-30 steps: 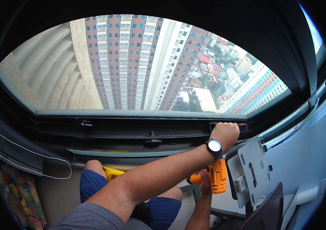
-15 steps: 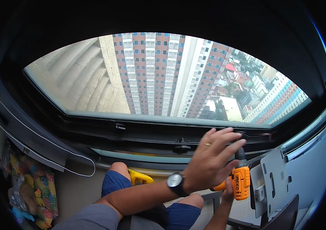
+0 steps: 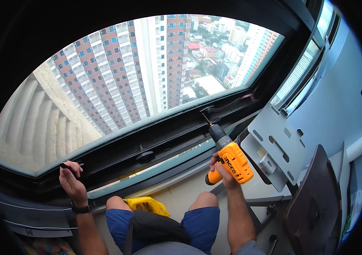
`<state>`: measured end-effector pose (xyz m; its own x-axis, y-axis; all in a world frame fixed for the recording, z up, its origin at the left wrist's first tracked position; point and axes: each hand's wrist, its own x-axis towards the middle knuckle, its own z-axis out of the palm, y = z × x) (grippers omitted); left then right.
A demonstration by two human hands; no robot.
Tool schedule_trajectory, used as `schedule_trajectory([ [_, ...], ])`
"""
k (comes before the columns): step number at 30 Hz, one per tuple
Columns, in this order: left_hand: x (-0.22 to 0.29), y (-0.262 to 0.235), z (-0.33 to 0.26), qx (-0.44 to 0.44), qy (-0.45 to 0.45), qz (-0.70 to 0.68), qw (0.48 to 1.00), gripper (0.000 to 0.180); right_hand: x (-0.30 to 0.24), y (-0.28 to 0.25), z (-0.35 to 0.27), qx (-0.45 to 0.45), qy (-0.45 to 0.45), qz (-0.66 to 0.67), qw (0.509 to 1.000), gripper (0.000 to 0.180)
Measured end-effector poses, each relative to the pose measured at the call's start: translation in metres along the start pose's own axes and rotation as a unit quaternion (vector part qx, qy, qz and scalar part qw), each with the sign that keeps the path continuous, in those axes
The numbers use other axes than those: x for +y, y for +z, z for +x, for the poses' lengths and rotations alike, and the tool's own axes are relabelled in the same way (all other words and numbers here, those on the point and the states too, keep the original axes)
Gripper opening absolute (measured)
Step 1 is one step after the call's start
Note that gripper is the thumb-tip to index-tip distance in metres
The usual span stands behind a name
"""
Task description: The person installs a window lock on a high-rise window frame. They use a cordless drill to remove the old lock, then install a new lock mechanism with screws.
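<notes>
My right hand (image 3: 228, 176) is wrapped round the grip of an orange and black cordless drill (image 3: 237, 165). The drill tilts up and left, and its thin bit (image 3: 207, 120) reaches the black window frame (image 3: 181, 129) near a small metal arm on the sill; whether it touches a screw is too small to tell. Out at the frame's left end, my left hand (image 3: 73, 185) has its fingers closed round a short black handle-like piece (image 3: 68, 169). A watch sits on that wrist.
A tilted silver laptop stand (image 3: 276, 140) stands just right of the drill, with a dark chair back (image 3: 313, 204) beyond it. A yellow tool case (image 3: 149, 205) lies between my knees. A dark latch (image 3: 145, 157) projects from the lower frame.
My left hand has swung from beside the drill to the frame's far left and closed on the black piece. The view has turned right; the drill now tilts up-left against the frame.
</notes>
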<state>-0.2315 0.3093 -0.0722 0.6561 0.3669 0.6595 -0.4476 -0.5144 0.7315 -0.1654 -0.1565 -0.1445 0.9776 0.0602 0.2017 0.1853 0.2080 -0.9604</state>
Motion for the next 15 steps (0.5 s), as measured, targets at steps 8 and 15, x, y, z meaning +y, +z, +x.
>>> schedule_trajectory([
  [8, -0.015, 0.003, -0.004, 0.049, 0.016, 0.0, 0.999, 0.052, -0.003, 0.002, -0.005, 0.006, 0.017, 0.039, 0.999, 0.031],
  [15, -0.015, 0.006, -0.006, 0.074, 0.01, 0.003, 0.997, 0.055, -0.004, 0.009, -0.009, -0.001, -0.005, -0.02, 1.0, 0.024],
])
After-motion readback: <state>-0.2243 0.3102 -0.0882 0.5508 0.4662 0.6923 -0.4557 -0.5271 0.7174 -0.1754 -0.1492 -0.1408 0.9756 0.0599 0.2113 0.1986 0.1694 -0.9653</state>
